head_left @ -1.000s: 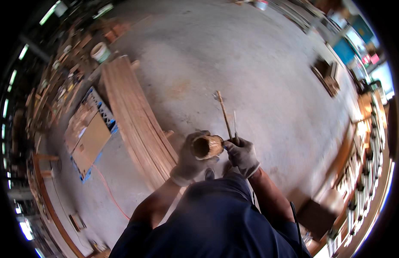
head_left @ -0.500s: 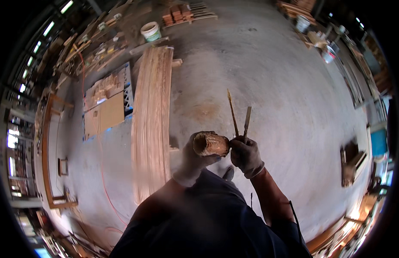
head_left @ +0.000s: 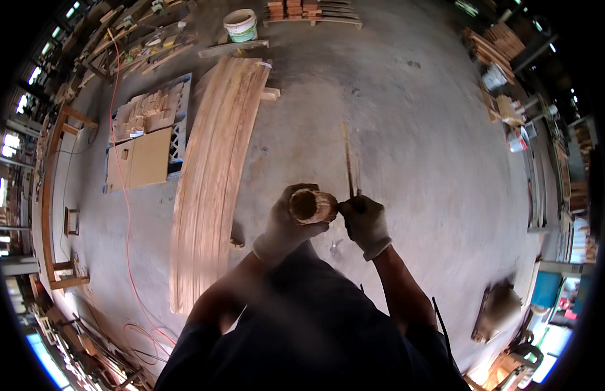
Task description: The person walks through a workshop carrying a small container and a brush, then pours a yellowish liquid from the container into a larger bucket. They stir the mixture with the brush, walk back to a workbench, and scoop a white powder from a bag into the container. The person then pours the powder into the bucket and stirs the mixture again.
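"Rough brown container (head_left: 321, 206): where do we have it?"

"In our left hand (head_left: 281, 225), above the floor (head_left: 413, 150), off the right edge of the long boards (head_left: 218, 176). Its round mouth faces up toward us."

"How is that hand set?"

"It's gloved, fingers and thumb curled around the container's wall and pressed to it."

"And our right hand (head_left: 366, 225)?"

"Gloved too, pinching 2 slim things that point away from us: a thin brown stick (head_left: 348, 159) and a second slender tool (head_left: 358, 173), too blurred for us to make out. The fingertips are just beside the container's right side; we can't tell whether they touch it."

"What do we see around us?"

"Beyond the boards' far edge stands a white-and-green bucket (head_left: 242, 27). Left of the boards, a pallet (head_left: 178, 140) carries small wood pieces (head_left: 146, 112) toward its far edge and a flat brown sheet (head_left: 143, 159) by its near edge. A red hose (head_left: 126, 195) runs along the pallet's left edge."
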Demonstrator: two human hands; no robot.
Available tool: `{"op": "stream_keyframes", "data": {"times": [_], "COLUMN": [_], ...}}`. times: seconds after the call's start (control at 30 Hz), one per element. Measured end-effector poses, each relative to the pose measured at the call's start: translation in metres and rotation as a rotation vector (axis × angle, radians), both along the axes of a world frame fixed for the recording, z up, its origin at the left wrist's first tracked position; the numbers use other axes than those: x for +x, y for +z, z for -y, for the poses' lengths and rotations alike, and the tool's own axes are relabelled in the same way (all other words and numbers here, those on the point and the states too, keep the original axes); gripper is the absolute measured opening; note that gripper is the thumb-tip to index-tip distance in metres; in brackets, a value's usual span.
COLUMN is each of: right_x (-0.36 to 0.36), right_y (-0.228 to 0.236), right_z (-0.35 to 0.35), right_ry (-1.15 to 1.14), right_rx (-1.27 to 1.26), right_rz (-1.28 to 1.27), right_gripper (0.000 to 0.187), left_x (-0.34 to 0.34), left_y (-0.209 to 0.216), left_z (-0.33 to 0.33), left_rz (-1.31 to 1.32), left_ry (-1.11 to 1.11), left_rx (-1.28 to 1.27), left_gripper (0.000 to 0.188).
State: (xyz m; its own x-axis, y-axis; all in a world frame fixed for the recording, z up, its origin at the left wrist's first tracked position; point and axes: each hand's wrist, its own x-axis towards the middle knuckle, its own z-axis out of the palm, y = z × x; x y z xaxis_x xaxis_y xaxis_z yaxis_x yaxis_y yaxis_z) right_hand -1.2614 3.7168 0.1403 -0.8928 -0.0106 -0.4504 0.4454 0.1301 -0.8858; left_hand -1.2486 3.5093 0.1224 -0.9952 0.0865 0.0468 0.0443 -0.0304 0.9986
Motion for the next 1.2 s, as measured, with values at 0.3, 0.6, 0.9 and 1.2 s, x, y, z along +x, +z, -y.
{"op": "stream_keyframes", "data": {"times": [0.3,0.6,0.9,1.2], "right_x": [-0.218,-0.466,-0.623,-0.814], "right_y": [0.018,0.004,0.021,0.014], "right_z": [-0.030,-0.093,-0.076,-0.011], "right_ry": [-0.029,0.246,0.500,0.690], "right_rx": [-0.052,-0.254,-0.355,-0.123], "right_rz": [0.014,0.154,0.200,-0.090], "right_gripper": [0.016,0.020,0.018,0.013], "left_x": [-0.210,-0.404,-0.539,-0.719], "left_y": [0.023,0.029,0.053,-0.004], "left_z": [-0.030,-0.096,-0.123,-0.051], "left_rz": [-0.074,-0.097,0.091,0.251], "left_ry": [0.013,0.247,0.539,0.544], "left_rx": [-0.177,-0.198,0.412,0.683], "left_gripper": [0.080,0.081,0.048,0.036]}}
